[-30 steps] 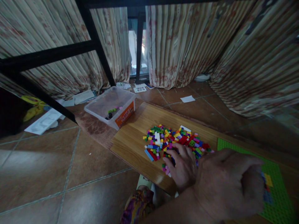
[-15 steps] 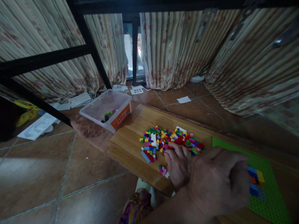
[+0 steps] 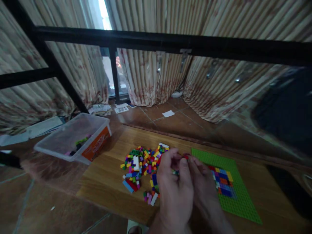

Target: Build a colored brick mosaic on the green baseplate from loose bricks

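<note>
My left hand [image 3: 174, 187] and my right hand [image 3: 203, 177] meet above the table, fingers bent and fingertips together. A small red brick [image 3: 186, 157] shows between the fingertips of both; its exact shape is mostly hidden. Left of and behind my left hand spreads a pile of loose building bricks [image 3: 149, 165] in many colours, partly covered by that hand. To the right lies a green baseplate [image 3: 243, 198]. It carries a flat patch of joined bricks [image 3: 223, 182] in blue, orange, yellow and red, its left side partly hidden by my right hand.
A clear plastic tub [image 3: 97, 130] with an orange label and a few bricks stands left of the wooden table [image 3: 102, 185]. A dark flat object [image 3: 287, 185] lies at the right. A black metal frame [image 3: 146, 40] crosses in front of the curtains.
My left hand has come back from over the right one and its side of the baseplate. Both hands now meet around a red brick. The view has turned right.
</note>
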### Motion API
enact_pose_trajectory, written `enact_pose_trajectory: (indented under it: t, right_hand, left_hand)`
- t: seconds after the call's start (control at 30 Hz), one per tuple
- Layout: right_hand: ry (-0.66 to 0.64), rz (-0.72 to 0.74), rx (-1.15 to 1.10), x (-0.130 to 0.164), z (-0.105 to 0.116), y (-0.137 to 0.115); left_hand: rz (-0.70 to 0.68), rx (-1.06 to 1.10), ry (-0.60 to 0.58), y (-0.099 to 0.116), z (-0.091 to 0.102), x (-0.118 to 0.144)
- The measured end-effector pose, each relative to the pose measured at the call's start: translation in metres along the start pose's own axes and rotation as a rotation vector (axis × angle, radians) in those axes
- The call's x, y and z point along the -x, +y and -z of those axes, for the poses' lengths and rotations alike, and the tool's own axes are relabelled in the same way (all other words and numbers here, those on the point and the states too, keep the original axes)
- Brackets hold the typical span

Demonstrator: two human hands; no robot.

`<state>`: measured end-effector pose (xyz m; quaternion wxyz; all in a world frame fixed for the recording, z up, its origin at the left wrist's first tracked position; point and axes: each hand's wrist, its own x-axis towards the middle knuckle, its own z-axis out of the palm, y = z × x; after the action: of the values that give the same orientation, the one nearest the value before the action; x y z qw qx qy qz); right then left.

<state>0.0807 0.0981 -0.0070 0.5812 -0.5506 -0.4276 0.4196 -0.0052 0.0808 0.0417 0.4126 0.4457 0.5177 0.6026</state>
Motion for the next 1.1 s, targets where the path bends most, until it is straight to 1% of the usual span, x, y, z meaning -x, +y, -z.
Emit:
enact_pose_trajectory:
  t: [0.03, 0.1, 0.17, 0.2, 0.33, 0.47, 0.57, 0.67, 0.77, 0.87, 0.93, 1.0, 1.07, 1.1]
  right_hand:
    - [0.036, -0.03, -0.052, -0.001, 0.005, -0.004]
    - [0.081, -0.062, -0.115, -0.002, 0.011, -0.013]
    - [0.08, -0.069, -0.132, -0.001, 0.012, -0.02]
    - [0.066, -0.07, -0.132, 0.0, 0.013, -0.023]
    - [0.035, -0.034, -0.045, 0.004, 0.016, -0.033]
    - [0.075, -0.008, 0.017, 0.004, 0.023, -0.034]
    - [0.074, -0.005, -0.017, 0.002, 0.028, -0.032]
    - [0.07, -0.028, -0.08, -0.001, 0.032, -0.028]
    - [0.051, -0.062, -0.122, -0.001, 0.034, -0.026]
    - [0.029, -0.104, -0.208, 0.001, 0.034, -0.025]
    - [0.017, -0.151, -0.315, 0.002, 0.033, -0.026]
    - [-0.008, -0.206, -0.398, 0.001, 0.032, -0.025]
    - [-0.053, -0.224, -0.369, 0.0, 0.032, -0.022]
    - [-0.066, -0.204, -0.292, -0.001, 0.032, -0.019]
  left_hand:
    - [0.06, 0.007, -0.023, -0.003, -0.001, -0.002]
    - [0.144, 0.064, -0.156, -0.009, -0.005, -0.005]
    - [0.144, 0.117, -0.257, -0.011, -0.009, -0.004]
    - [0.127, 0.132, -0.274, -0.011, -0.011, -0.002]
    - [0.099, 0.118, -0.233, -0.008, -0.014, 0.001]
    - [0.115, 0.069, -0.26, -0.009, -0.017, -0.001]
    - [0.172, 0.103, -0.275, -0.012, -0.02, -0.003]
    - [0.197, 0.108, -0.284, -0.014, -0.022, -0.002]
    - [0.174, 0.044, -0.301, -0.014, -0.022, 0.001]
    - [0.127, -0.014, -0.288, -0.013, -0.021, 0.003]
    - [0.134, 0.018, -0.281, -0.012, -0.021, 0.003]
    - [0.181, 0.107, -0.273, -0.011, -0.022, 0.001]
    - [0.249, 0.217, -0.244, -0.01, -0.022, -0.001]
    - [0.282, 0.277, -0.219, -0.01, -0.022, -0.003]
